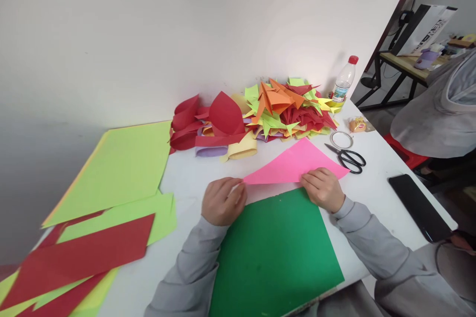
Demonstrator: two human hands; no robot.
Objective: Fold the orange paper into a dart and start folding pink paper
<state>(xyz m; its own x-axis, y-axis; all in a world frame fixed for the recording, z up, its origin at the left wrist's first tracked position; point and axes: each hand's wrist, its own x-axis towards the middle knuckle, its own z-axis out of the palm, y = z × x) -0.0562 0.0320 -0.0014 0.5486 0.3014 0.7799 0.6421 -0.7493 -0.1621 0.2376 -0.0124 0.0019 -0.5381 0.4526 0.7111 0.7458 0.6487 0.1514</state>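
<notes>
A bright pink sheet of paper (288,161), folded into a triangle, lies just beyond the green board (278,252). My left hand (224,200) pinches its left corner between thumb and fingers. On the folded edge nearest me, right of the middle, my right hand (323,189) has its fingers closed on the paper. The triangle's right corner reaches the black-handled scissors (347,158). The green board rests at the table's front edge, between my forearms.
Folded paper shapes (278,109) are heaped along the wall. Green sheets (122,163) and red strips (89,252) cover the left side. On the right are a tape roll (341,140), a plastic bottle (344,81), a wrapped snack (357,125) and a phone (420,208). A person (439,114) sits beyond.
</notes>
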